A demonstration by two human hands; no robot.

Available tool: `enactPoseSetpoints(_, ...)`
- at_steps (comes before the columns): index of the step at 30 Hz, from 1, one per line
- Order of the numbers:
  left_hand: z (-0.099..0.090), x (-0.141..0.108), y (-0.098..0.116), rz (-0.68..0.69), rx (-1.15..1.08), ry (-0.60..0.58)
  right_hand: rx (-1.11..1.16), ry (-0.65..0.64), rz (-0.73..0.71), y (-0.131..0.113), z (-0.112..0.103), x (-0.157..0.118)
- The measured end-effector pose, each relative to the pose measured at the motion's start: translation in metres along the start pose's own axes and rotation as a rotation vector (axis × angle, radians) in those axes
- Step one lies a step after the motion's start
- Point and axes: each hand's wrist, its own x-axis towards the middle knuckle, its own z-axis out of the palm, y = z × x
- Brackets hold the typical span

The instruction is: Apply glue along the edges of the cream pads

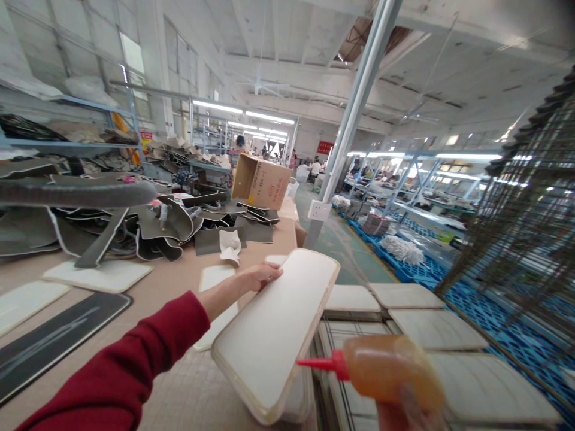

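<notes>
Bearings were taken from the person, 12 o'clock straight ahead. The brown surface (171, 389) lay nearest, carrying a dark panel (58, 341) at 10 o'clock, a heap of grey trimmed pieces (175, 230) at 11 and a carton (269, 185) at 12. Lying pale panels (485, 383) were noted at 2 o'clock; beyond them, blue pallets (406, 272).

The surface's right edge ran toward 12, partly hidden by a tilted white panel (278, 323). Farther off, green floor (354, 254) gave an aisle at 1 o'clock, past a metal post (350, 114).

The right hand (395, 416), partly out of view, was closed around an amber bottle (386, 365) at 1 o'clock, red nozzle (332, 363) toward 9; nozzle contact with the white panel could not be determined. The left hand (265, 275), at 12, had its fingers closed on that panel's left edge.
</notes>
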Motion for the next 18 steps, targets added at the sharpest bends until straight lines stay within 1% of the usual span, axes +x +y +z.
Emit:
enactPoseSetpoints(2,0.001,0.0,0.0,0.0,-0.007,-0.003,0.03,-0.001,-0.053,-0.012,0.011,0.012)
enactPoseSetpoints(3,0.001,0.0,0.0,-0.002,-0.011,-0.004,0.029,-0.025,-0.083,-0.016,0.015,0.018)
enactPoseSetpoints(5,0.002,-0.001,0.001,-0.009,-0.007,-0.01,0.016,-0.044,-0.109,-0.019,0.018,0.026)
enactPoseSetpoints(6,0.002,-0.002,0.002,-0.015,-0.001,-0.014,0.013,-0.046,-0.097,-0.019,0.018,0.028)
enactPoseSetpoints(9,0.001,-0.005,0.003,-0.033,0.02,-0.025,0.013,-0.011,-0.041,-0.012,0.01,0.027)
enactPoseSetpoints(11,0.001,-0.007,0.004,-0.039,0.024,-0.023,0.001,-0.034,-0.027,-0.006,0.001,0.025)
enactPoseSetpoints(18,0.0,-0.006,0.002,-0.04,0.024,-0.031,-0.038,-0.193,-0.015,0.013,-0.024,0.025)
